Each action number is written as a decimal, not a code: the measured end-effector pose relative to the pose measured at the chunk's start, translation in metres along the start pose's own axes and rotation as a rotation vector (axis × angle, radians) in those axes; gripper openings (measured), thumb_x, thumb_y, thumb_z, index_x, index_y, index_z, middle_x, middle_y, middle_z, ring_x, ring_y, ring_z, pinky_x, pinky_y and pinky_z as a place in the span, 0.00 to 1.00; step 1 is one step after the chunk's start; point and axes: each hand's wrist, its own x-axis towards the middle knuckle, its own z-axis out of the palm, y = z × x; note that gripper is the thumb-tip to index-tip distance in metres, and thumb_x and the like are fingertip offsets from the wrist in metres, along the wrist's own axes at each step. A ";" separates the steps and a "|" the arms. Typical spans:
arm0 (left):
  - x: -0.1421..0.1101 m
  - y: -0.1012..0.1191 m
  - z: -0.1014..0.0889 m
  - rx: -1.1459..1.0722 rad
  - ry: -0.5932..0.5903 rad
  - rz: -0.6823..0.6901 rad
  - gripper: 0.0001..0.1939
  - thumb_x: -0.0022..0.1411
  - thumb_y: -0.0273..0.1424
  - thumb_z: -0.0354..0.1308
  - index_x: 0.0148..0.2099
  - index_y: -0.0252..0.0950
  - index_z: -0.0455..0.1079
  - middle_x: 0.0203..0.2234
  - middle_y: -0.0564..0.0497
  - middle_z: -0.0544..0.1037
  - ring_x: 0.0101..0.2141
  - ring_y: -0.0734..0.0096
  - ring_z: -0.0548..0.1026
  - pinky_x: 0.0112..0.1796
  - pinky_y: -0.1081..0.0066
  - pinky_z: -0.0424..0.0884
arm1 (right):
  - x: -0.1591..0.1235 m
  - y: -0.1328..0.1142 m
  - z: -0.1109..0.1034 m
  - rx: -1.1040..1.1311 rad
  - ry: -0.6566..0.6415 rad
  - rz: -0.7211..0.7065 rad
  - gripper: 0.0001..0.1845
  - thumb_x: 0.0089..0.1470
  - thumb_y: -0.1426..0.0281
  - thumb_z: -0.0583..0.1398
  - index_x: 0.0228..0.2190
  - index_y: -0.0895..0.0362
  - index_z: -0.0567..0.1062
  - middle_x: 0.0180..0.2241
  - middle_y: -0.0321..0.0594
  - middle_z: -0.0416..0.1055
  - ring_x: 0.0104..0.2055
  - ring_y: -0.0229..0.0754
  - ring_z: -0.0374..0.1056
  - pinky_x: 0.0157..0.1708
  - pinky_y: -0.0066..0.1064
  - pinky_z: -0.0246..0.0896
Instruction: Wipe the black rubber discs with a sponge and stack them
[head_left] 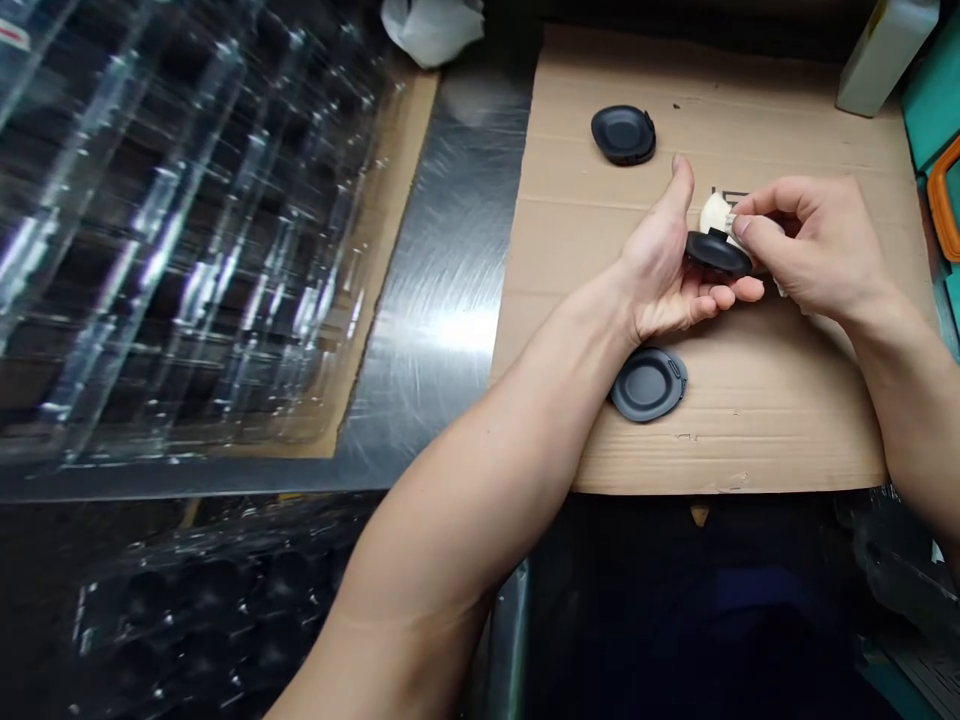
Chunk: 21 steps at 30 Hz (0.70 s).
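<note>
My left hand (pixel 664 265) is palm up over the cardboard, thumb raised, with a black oval plastic cover (pixel 718 254) resting tilted on its fingers. Thumb and fingertips of my right hand (pixel 821 240) pinch a small white cloth (pixel 716 212) at the upper edge of that cover. Part of the cloth shows below my right palm as well. A similar black plastic cover (pixel 649 385) lies on the cardboard below my left wrist. Another black cover (pixel 623 134) lies farther back, above my left thumb.
A cardboard sheet (pixel 555 230) covers the metal table (pixel 435 290). Clear plastic trays (pixel 172 250) fill the left side, with more black trays (pixel 202 610) lower down. At the back stand a white bag (pixel 435 28) and a pale bottle (pixel 885 60). A teal crate with an orange handle (pixel 941 200) borders the right.
</note>
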 end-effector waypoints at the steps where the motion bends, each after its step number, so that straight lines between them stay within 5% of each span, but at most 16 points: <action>1: -0.003 -0.001 0.002 0.015 -0.003 0.011 0.43 0.60 0.66 0.46 0.47 0.28 0.73 0.36 0.41 0.79 0.39 0.44 0.81 0.27 0.68 0.77 | 0.000 -0.001 0.000 -0.007 -0.005 -0.006 0.10 0.57 0.67 0.62 0.34 0.60 0.80 0.27 0.35 0.73 0.35 0.40 0.72 0.34 0.27 0.65; 4: -0.002 -0.003 0.001 0.069 -0.025 0.032 0.42 0.60 0.65 0.46 0.46 0.28 0.74 0.37 0.41 0.78 0.41 0.41 0.81 0.27 0.67 0.76 | -0.001 -0.005 0.000 -0.041 -0.030 -0.034 0.07 0.55 0.69 0.61 0.32 0.59 0.80 0.28 0.35 0.73 0.38 0.42 0.72 0.36 0.29 0.65; 11: 0.030 -0.007 -0.036 0.050 0.023 0.047 0.43 0.65 0.63 0.39 0.48 0.27 0.74 0.33 0.41 0.79 0.40 0.47 0.82 0.29 0.68 0.77 | -0.005 -0.010 -0.004 -0.108 -0.109 -0.057 0.04 0.53 0.71 0.61 0.29 0.54 0.78 0.31 0.37 0.74 0.45 0.47 0.72 0.37 0.31 0.67; 16: -0.008 -0.005 -0.001 0.196 0.019 0.011 0.47 0.61 0.67 0.42 0.44 0.25 0.76 0.27 0.39 0.78 0.35 0.51 0.82 0.26 0.71 0.76 | -0.008 -0.012 -0.007 -0.205 -0.056 -0.162 0.10 0.60 0.67 0.57 0.36 0.54 0.79 0.37 0.38 0.74 0.44 0.43 0.70 0.44 0.33 0.66; 21: -0.035 -0.011 0.030 0.555 -0.125 0.072 0.58 0.56 0.70 0.19 0.31 0.24 0.75 0.19 0.40 0.74 0.20 0.67 0.76 0.18 0.75 0.67 | -0.011 -0.010 0.001 -0.267 -0.022 -0.268 0.12 0.64 0.67 0.56 0.35 0.52 0.80 0.37 0.39 0.71 0.38 0.41 0.68 0.39 0.32 0.65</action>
